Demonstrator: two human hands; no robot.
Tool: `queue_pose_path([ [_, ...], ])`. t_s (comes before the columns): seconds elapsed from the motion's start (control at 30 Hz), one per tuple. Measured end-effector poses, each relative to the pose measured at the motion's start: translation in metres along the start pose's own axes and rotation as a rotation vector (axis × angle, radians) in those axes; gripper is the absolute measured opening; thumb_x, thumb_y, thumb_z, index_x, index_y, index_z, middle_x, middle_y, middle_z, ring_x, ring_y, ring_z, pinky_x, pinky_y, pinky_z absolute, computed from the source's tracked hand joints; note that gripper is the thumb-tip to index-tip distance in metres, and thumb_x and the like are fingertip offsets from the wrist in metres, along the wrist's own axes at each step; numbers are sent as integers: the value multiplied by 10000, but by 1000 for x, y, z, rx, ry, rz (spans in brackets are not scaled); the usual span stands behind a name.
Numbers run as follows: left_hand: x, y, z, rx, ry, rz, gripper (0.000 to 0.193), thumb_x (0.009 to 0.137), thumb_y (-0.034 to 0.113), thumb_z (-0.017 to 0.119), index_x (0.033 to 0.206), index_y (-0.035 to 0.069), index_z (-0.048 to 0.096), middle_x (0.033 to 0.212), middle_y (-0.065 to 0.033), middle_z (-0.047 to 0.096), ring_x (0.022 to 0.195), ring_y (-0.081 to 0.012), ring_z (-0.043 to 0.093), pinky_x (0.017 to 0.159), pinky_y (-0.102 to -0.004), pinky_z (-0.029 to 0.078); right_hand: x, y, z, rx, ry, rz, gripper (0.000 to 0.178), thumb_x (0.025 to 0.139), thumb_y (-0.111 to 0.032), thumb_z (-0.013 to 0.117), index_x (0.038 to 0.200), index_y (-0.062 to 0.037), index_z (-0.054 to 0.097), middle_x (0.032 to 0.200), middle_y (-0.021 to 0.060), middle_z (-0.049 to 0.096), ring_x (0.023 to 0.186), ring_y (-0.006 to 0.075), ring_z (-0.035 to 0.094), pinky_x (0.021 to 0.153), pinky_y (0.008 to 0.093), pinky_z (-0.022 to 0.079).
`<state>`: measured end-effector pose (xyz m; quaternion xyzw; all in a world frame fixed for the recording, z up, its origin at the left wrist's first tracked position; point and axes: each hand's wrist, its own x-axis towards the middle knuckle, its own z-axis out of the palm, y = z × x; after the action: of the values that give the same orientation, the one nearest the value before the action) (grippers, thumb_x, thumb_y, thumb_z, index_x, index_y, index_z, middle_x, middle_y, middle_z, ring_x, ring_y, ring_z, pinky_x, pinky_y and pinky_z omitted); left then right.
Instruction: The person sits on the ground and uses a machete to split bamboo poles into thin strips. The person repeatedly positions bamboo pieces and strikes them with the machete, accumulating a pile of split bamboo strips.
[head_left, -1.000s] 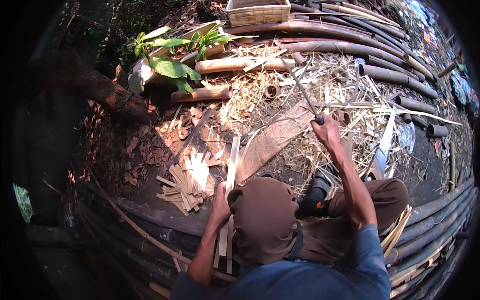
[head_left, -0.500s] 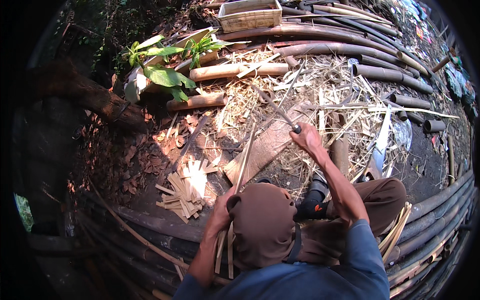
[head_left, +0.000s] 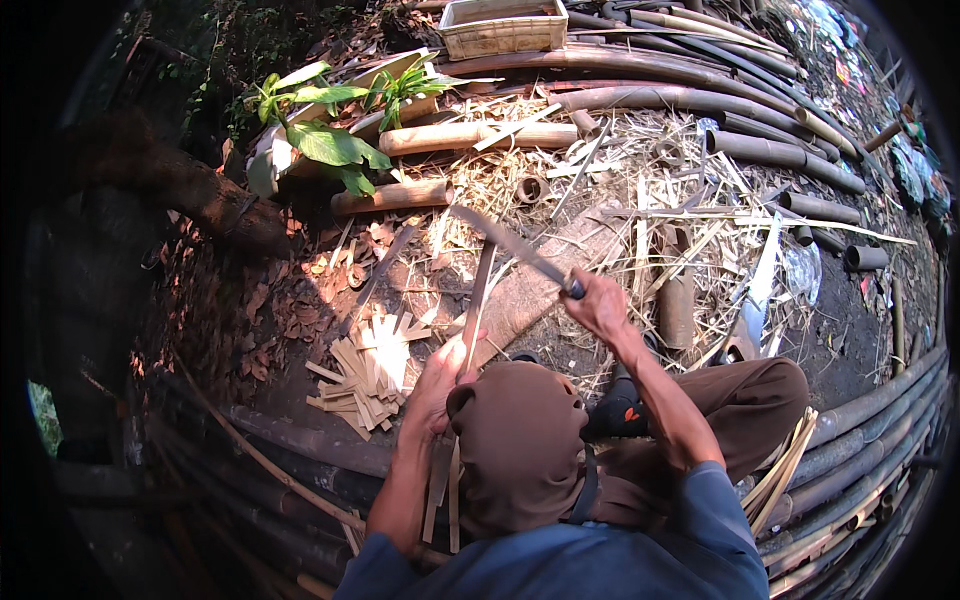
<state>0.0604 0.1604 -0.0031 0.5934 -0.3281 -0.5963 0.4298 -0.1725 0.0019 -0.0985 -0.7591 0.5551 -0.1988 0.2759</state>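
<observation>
My left hand (head_left: 437, 385) is closed round a long, narrow bamboo strip (head_left: 478, 300), which slants up and away with its dark face showing; its lower part runs down beside the brown cap (head_left: 520, 440). In my right hand (head_left: 601, 307) is the dark handle of a machete (head_left: 515, 245). The slightly blurred blade points up and left, its front part close to the strip's upper end; whether they touch I cannot tell. Under both lies a flat wooden board (head_left: 545, 285) on the ground. Short pale bamboo slats (head_left: 365, 375) are heaped left of my left hand.
A hand saw (head_left: 762, 285) lies on the right among shavings (head_left: 640, 180). Bamboo poles (head_left: 680, 97) are stacked at the back beside a pale crate (head_left: 503, 35). More poles (head_left: 860, 440) run along the near right, with a bundle of strips (head_left: 785, 470). Leafy plants (head_left: 330, 145) stand back left.
The machete has swung left, its blade now by the strip's upper end. The strip has turned to show its dark face, and my left hand has moved up slightly.
</observation>
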Motion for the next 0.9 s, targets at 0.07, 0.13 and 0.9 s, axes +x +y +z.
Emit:
queue_pose_path([
  [0.07, -15, -5, -7, -77, -46, 27, 413, 1009, 357, 529, 1253, 26, 564, 700, 18, 522, 483, -26, 414, 423, -203, 329, 26, 36, -28, 120, 102, 179, 194, 811, -250, 603, 746, -82, 529, 551, 51, 537, 459, 199, 482, 438, 394, 405],
  [0.13, -7, -6, -23, -32, 54, 119, 348, 1002, 329, 551, 1167, 24, 582, 709, 13, 533, 477, -26, 421, 426, -198, 334, 20, 32, -44, 165, 199, 171, 225, 807, -251, 605, 734, -50, 536, 585, 78, 553, 499, 200, 495, 497, 384, 438],
  [0.9, 167, 11, 20, 212, 455, 1037, 321, 1043, 281, 429, 1135, 20, 592, 944, -21, 501, 826, -108, 443, 757, -264, 380, -102, -52, -52, 742, -148, 380, 308, 897, -300, 672, 921, -1, 601, 628, 1, 568, 559, 89, 504, 520, 267, 405],
])
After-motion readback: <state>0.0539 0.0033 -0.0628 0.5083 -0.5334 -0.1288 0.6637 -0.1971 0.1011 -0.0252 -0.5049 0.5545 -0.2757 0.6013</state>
